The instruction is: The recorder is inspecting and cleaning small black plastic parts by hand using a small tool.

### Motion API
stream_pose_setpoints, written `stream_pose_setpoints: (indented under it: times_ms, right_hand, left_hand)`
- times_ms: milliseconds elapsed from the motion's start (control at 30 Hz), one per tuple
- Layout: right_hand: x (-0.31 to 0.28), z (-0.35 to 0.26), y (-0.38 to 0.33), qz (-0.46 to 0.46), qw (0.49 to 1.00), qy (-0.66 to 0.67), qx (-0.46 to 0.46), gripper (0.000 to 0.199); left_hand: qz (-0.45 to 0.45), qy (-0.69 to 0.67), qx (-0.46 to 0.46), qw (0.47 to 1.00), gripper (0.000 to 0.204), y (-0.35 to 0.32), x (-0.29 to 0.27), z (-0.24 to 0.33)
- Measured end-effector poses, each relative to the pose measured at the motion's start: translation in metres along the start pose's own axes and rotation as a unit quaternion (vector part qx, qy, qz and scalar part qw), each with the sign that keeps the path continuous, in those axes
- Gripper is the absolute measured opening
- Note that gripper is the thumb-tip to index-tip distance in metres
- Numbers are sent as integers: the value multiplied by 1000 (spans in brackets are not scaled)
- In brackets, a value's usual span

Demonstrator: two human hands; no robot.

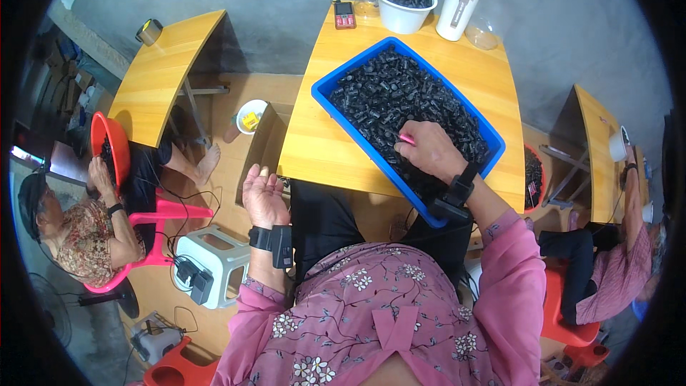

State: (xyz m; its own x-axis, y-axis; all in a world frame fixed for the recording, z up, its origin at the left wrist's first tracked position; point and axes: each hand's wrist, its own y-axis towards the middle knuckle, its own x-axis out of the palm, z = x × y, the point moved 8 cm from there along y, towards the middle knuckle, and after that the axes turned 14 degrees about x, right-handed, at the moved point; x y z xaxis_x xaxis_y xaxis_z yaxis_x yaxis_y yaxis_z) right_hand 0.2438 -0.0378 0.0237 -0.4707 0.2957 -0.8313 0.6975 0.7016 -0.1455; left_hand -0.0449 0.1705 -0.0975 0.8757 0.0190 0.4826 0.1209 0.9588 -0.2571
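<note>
A blue plastic bin [343, 123] full of small black parts [400, 93] lies at an angle on the wooden table [307, 136] in front of me. My right hand [434, 151] is over the parts in the bin, closed on a small pink object [406, 139] that sticks out between thumb and fingers; its kind is hidden by the hand. Off the table's near left edge, my left hand [264, 196] is held palm up with fingers stretched and nothing visible in it. A pale band circles one of its fingers. Both wrists wear black strapped devices.
At the table's far side stand a white tub [406, 14] of black parts, a white bottle [461, 1], a clear container [483, 33] and a phone [344, 16]. A cardboard box [266, 144] and white stool [209, 266] are left. Other people sit at both sides.
</note>
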Motion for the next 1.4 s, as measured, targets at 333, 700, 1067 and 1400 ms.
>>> stream_pose_setpoints:
  times_ms: [333,700,1067,1400]
  right_hand:
    - [-17,-15,-31,-7,985,169,20,21]
    - [10,-57,-74,-104,928,356,25,11]
    - [17,-53,-77,-158,882,444,23,11]
    - [34,-44,-79,-212,839,495,78,15]
  left_hand:
    - [-207,-15,50,977,24,-61,71,20]
    - [-365,-69,-154,916,17,-136,126,-16]
    - [-377,-122,-245,885,14,-144,124,-27]
    - [-380,-118,-239,886,14,-144,124,-26]
